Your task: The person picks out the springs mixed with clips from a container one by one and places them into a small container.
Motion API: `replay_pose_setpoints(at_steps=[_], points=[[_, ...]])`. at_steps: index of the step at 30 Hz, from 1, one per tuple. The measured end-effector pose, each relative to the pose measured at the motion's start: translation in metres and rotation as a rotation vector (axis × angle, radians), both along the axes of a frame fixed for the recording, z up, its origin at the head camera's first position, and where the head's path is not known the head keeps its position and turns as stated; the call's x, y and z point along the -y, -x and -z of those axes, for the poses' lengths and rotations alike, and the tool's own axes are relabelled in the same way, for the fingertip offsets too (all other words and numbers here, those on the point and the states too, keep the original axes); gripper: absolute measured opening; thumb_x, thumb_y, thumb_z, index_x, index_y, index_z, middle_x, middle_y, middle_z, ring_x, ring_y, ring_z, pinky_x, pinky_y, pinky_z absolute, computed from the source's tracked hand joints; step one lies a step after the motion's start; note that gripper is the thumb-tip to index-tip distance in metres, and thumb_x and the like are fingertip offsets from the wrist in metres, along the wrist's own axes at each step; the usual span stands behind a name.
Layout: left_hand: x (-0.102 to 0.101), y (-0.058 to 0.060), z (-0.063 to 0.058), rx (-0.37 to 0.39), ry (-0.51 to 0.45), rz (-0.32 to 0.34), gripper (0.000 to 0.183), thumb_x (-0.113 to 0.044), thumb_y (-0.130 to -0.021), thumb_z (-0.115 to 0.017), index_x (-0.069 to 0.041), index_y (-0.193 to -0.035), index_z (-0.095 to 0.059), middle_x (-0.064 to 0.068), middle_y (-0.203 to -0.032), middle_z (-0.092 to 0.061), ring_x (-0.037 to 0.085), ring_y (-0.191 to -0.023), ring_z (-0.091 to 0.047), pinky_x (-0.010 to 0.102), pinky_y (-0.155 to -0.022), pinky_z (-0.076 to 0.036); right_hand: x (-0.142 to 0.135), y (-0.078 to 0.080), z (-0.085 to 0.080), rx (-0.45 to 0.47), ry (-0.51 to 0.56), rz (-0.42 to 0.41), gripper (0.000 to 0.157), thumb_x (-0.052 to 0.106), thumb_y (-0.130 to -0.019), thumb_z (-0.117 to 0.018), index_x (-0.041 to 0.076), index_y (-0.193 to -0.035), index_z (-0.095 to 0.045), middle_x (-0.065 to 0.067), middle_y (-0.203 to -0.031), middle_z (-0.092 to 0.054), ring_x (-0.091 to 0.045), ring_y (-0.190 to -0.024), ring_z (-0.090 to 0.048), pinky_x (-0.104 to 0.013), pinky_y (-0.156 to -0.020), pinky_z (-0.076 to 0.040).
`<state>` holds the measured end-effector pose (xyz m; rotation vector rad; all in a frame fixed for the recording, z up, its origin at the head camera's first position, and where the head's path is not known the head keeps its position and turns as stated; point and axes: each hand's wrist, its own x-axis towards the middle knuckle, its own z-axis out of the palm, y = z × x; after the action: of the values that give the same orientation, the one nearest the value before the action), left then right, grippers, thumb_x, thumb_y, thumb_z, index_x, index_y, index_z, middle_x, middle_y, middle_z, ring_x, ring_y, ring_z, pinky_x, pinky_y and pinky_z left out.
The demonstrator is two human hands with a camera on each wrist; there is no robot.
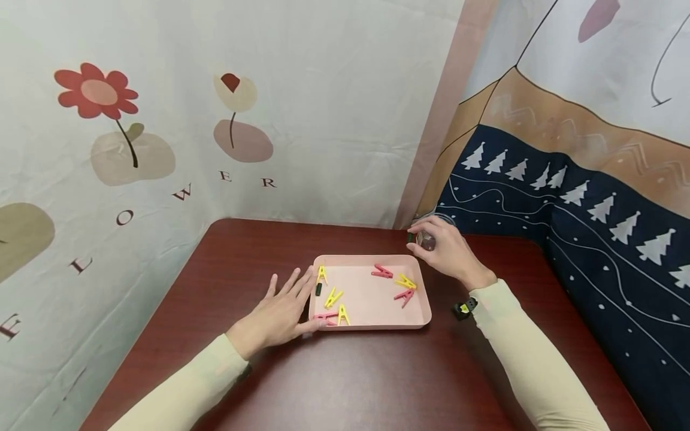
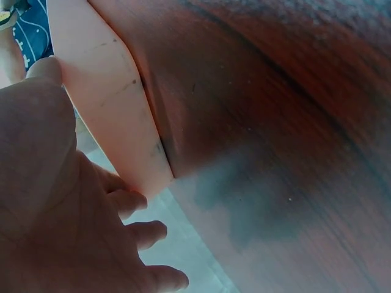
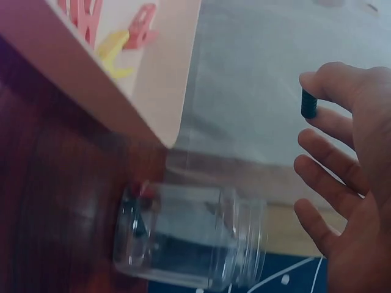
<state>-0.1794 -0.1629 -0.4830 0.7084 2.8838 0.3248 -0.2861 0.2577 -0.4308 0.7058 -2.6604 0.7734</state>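
My right hand (image 1: 444,248) pinches a small dark green ridged cylinder (image 3: 309,104) between thumb and index finger, its other fingers spread. Beside and below that hand stands a clear jar (image 3: 183,238), with something red and something dark green at its bottom. The hand hides part of the jar in the head view. At the pink tray's (image 1: 372,327) left side, my left hand (image 1: 277,314) lies with straight, spread fingers against the rim. Its thumb reaches over the near left corner. A second dark cylinder (image 1: 318,290) lies inside the tray by the left wall.
Yellow clothespins (image 1: 333,297) and pink clothespins (image 1: 382,271) lie scattered in the tray at both ends. The tray sits on a dark red-brown table (image 1: 377,377). Printed cloth (image 1: 323,120) hangs behind the table, and navy cloth (image 1: 501,203) at the right.
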Motion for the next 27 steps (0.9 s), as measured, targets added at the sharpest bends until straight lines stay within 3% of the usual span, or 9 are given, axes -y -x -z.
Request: replay_pose_setpoints(at_steps=[14,27], points=[[0.0,0.001,0.0,-0.008,0.004,-0.001,0.114,-0.075,-0.109,-0.067,-0.006,-0.187,-0.02,0.014,-0.198,-0.018,0.047,-0.182,-0.023,0.086,-0.14,-0.016,-0.039,0.015,0.002,0.011,0.083,0.163,0.037,0.016,-0.107,-0.086,0.004,-0.141,-0.08,-0.023,-0.152,-0.07,-0.048,-0.145,-0.067,-0.07,-0.124,-0.057],[0.0,0.001,0.001,-0.021,0.004,0.003,0.115,-0.075,-0.109,-0.067,-0.006,-0.187,-0.019,0.014,-0.197,-0.019,0.047,-0.182,-0.024,0.086,-0.139,-0.017,-0.053,0.025,0.011,0.074,0.131,0.231,0.038,0.019,-0.11,-0.082,0.001,-0.143,-0.078,-0.025,-0.159,-0.067,-0.051,-0.151,-0.062,-0.073,-0.129,-0.05]])
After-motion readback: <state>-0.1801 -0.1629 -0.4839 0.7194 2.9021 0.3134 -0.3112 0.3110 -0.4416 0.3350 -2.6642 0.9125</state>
